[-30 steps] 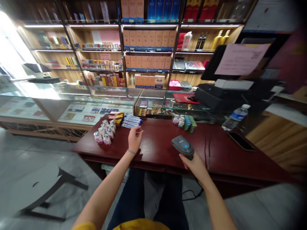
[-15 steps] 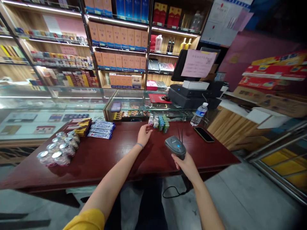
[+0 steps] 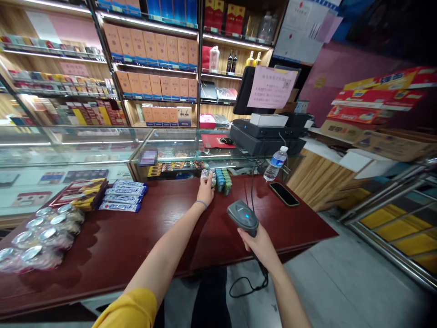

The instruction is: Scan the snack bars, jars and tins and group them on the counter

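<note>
My right hand (image 3: 260,246) is wrapped around the handle of a dark grey barcode scanner (image 3: 243,216), which has a lit blue dot on top. The scanner is held over the front of the table. Farther back, my left hand (image 3: 205,189) has its fingers around a small pale container (image 3: 204,175) at the left end of a cluster; its own fingers partly hide the grip. Just right of those fingers stand rows of small blue containers (image 3: 220,180) and green containers (image 3: 226,183).
The dark red table (image 3: 170,218) carries clear jars with silver lids (image 3: 48,234), blue-and-white packets (image 3: 123,197) and brown-and-yellow boxes (image 3: 83,193) at left. A water bottle (image 3: 276,165) and a phone (image 3: 284,194) are at right. Behind are a glass counter (image 3: 170,145) and a monitor (image 3: 243,93).
My left hand has reached forward from beside the small containers and closed around a pale one. The scanner stays in my right hand. The view has shifted right.
</note>
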Demonstrator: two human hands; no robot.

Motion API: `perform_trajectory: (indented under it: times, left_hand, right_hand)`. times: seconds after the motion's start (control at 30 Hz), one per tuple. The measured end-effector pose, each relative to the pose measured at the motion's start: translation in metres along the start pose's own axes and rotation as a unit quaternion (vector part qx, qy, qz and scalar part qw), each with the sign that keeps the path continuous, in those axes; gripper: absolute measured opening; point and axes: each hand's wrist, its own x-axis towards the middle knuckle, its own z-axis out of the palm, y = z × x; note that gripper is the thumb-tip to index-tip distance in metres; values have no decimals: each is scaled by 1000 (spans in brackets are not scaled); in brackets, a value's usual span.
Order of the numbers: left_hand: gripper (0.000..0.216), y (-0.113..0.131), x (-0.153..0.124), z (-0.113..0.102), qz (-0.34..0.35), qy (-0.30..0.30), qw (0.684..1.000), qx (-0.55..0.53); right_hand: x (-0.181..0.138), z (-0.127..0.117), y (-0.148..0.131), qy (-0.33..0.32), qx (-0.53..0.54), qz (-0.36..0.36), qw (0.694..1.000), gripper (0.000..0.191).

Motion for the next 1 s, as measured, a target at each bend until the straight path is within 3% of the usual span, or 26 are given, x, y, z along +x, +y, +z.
perform_trajectory:
  times: [0.33, 0.53, 0.63, 0.8, 0.9, 1.0]
  left_hand:
    - [47, -1, -4, 4, -21, 30, 999, -12]
    - [41, 5, -15, -10, -65, 61, 995, -44]
    - [42, 7, -26, -24, -81, 81, 986, -125]
    - [54, 4, -50, -64, -146, 111, 926, -330]
    - [65, 1, -70, -98, -220, 99, 870, -430]
    - [68, -3, -92, -137, -250, 87, 809, -524]
  right_hand:
    - [3, -1, 5, -22, -11, 17, 1000, 27]
    - [-4, 2, 0, -4, -13, 12, 1000, 29]
    - [-9, 4, -3, 0, -12, 8, 1000, 31]
    - [-19, 14, -9, -8, -14, -5, 1000, 32]
    - [-25, 24, -14, -19, -17, -10, 1000, 32]
    - [-31, 37, -17, -44, -26, -21, 998, 32]
